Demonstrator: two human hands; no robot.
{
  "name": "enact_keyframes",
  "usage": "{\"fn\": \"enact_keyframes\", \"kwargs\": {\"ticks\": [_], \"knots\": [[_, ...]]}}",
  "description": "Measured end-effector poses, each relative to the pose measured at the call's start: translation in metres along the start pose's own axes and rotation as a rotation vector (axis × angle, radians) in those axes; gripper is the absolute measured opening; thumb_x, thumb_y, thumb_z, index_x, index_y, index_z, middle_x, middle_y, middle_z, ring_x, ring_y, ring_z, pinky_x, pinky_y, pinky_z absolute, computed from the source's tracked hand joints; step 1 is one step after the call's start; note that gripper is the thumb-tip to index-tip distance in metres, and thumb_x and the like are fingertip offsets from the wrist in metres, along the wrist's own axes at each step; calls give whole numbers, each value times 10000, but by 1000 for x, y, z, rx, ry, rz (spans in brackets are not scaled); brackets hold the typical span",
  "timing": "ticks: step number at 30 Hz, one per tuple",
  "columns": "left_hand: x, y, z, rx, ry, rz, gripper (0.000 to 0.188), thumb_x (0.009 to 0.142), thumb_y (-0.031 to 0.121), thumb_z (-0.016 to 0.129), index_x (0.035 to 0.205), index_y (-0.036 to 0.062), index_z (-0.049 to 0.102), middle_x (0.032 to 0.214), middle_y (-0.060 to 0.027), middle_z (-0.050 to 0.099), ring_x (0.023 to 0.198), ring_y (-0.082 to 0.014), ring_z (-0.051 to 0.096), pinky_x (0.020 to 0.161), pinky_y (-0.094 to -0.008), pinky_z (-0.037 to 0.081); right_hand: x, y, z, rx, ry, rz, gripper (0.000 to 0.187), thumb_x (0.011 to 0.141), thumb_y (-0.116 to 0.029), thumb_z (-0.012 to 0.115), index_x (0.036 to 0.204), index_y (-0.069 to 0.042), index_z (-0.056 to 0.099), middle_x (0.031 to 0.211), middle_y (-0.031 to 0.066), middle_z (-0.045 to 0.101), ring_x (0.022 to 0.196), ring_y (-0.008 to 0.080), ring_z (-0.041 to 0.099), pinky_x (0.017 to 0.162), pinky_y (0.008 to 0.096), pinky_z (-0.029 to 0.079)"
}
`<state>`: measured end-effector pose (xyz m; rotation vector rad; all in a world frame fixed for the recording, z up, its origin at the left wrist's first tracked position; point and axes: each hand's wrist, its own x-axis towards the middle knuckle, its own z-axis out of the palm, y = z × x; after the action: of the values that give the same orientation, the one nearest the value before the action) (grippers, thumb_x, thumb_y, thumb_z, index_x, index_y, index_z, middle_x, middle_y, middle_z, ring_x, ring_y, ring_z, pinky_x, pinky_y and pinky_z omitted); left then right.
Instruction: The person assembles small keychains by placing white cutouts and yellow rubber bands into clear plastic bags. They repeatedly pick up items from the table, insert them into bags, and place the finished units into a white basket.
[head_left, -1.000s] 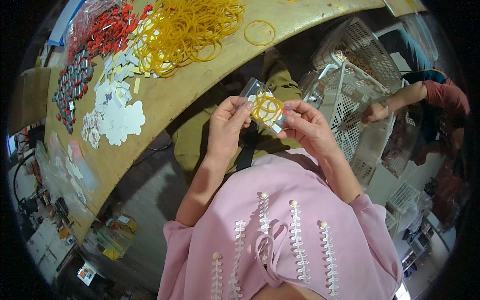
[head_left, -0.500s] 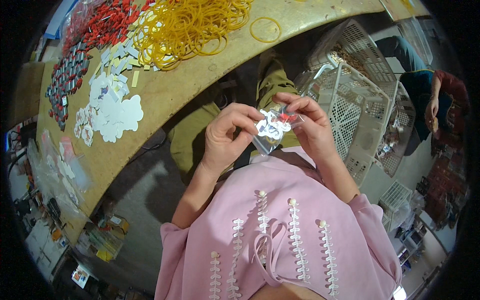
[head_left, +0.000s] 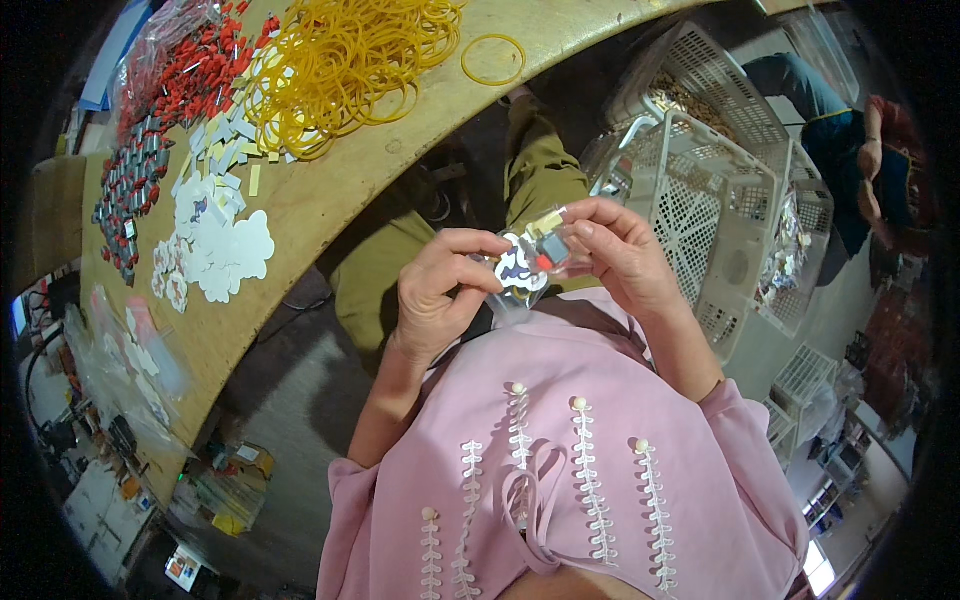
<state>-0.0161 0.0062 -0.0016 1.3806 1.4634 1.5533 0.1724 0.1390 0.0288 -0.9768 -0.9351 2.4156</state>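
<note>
Above my lap I hold a small clear plastic bag (head_left: pixel 517 296) between both hands. My left hand (head_left: pixel 445 290) pinches its left side, and my right hand (head_left: pixel 628 255) grips its upper right edge with thumb and fingers. Through the film show a white cut-out piece (head_left: pixel 512 264) with dark marks, a grey block-shaped part (head_left: pixel 551 248) with a red bit, and a pale yellow piece at the top. Whether the grey part is fully inside the bag I cannot tell.
On the curved table (head_left: pixel 330 215) to my left lie yellow rubber bands (head_left: pixel 350 70), red parts (head_left: pixel 195 75), grey-and-red parts (head_left: pixel 130 190), white cut-outs (head_left: pixel 225 245) and plastic bags (head_left: pixel 110 350). Plastic crates (head_left: pixel 700 220) stand on the right, near another person's arm (head_left: pixel 870 170).
The bag has tilted in my hands, and the grey part and pale yellow piece now show at its upper right. My head view has shifted slightly. The other person's hands have moved.
</note>
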Motion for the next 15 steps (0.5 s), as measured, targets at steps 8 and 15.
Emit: {"fn": "enact_keyframes", "kwargs": {"ticks": [8, 15], "knots": [[5, 13, 3, 128, -28, 23, 251, 696, -121, 691, 868, 61, 704, 1028, -89, 700, 911, -224, 687, 780, -310, 559, 7, 10, -10, -33, -40, 57, 164, 956, -118, 635, 1093, -28, 630, 968, 38, 683, 800, 116, 666, 673, 256, 574], [5, 14, 3, 177, -97, 125, 197, 738, -98, 700, 869, 49, 691, 1058, -122, 685, 936, -242, 688, 797, -331, 559, 10, 12, -11, 59, -52, 15, 130, 956, -69, 626, 1072, -12, 625, 1019, 81, 679, 905, 139, 665, 756, 273, 583]]}}
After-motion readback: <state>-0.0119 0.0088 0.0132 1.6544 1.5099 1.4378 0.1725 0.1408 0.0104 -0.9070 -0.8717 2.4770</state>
